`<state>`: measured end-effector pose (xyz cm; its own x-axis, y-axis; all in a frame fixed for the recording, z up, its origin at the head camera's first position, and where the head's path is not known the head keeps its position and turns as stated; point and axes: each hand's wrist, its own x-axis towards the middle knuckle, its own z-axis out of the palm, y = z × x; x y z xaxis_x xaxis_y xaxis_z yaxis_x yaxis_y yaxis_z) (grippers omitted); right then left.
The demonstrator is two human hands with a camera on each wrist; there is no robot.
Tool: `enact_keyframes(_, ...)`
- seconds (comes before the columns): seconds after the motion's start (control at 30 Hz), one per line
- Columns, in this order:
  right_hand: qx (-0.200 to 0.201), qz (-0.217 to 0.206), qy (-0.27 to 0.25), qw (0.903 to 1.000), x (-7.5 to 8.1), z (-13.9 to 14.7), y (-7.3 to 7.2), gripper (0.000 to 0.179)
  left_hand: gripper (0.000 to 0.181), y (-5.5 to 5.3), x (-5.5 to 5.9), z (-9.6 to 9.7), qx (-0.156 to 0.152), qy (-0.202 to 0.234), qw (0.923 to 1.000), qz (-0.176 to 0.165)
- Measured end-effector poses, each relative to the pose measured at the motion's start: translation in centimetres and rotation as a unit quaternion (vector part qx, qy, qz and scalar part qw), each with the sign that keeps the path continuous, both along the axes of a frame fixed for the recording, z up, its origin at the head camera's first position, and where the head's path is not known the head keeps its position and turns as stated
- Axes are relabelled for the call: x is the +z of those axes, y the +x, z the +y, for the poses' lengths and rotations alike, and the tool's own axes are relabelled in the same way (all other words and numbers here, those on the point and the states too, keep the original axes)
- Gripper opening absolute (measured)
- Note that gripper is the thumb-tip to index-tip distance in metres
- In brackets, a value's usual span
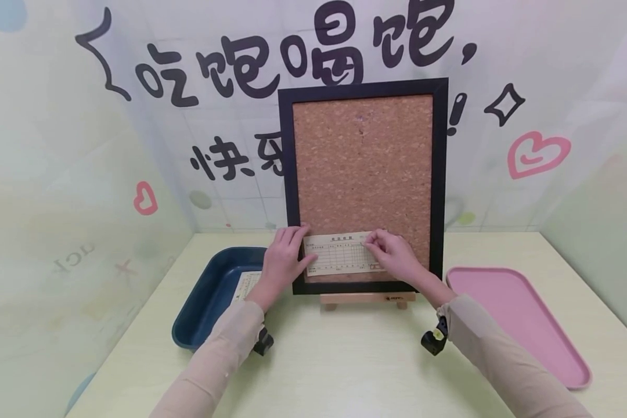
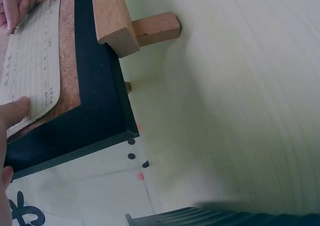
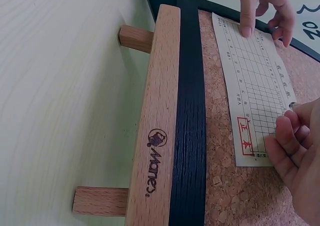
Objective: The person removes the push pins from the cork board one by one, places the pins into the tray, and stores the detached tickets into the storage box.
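A black-framed cork board (image 1: 363, 162) stands upright with a printed paper slip (image 1: 334, 255) lying flat against its lower part. My left hand (image 1: 284, 258) is at the board's left edge; its thumb (image 2: 17, 111) presses the slip's left end and its other fingers rest near the frame. At the slip's right end, my right hand (image 1: 394, 255) pinches a small shiny thumbtack (image 3: 293, 105) between thumb and finger, against the slip. Whether its point is in the cork is hidden. A red stamped box marks the slip's lower right corner.
The board stands on a wooden easel (image 1: 368, 298) with short feet. To the left, a dark blue tray (image 1: 193, 313) holds another printed slip (image 1: 247, 284). A pink tray (image 1: 522, 325) lies on the right. Behind the table is a wall with large black lettering (image 1: 240, 67).
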<state>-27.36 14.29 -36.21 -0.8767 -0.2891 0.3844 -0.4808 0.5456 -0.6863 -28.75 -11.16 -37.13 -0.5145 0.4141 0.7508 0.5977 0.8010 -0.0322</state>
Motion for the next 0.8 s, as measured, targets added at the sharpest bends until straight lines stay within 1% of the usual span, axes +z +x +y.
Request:
enact_keyframes(0.27, 0.003, 0.008, -0.001, 1.0, 0.0, -0.1, 0.1, 0.004, 0.05, 0.1, 0.6, 0.2, 0.003, -0.007, 0.9988, -0.047)
enact_keyframes(0.43, 0.003, 0.007, -0.001, 1.0, 0.1, 0.0, 0.1, 0.005, 0.044, 0.1, 0.8, 0.3, -0.001, -0.01, 0.9976, -0.069)
enact_keyframes(0.6, 0.005, 0.005, -0.001, 1.0, -0.1, 0.1, 0.1, 0.004, 0.036, 0.1, 1.0, 0.4, -0.002, -0.01, 0.9974, -0.071)
enact_keyframes(0.7, 0.007, 0.005, -0.004, 1.0, -0.2, 0.2, 0.2, 0.004, 0.024, 0.1, 1.1, 0.4, -0.001, -0.008, 0.9976, -0.069)
enact_keyframes(0.8, 0.01, -0.001, -0.008, 0.9999, -0.4, 0.4, 0.2, 0.004, 0.012, 0.1, 1.3, 0.3, -0.003, 0.0, 0.997, -0.078)
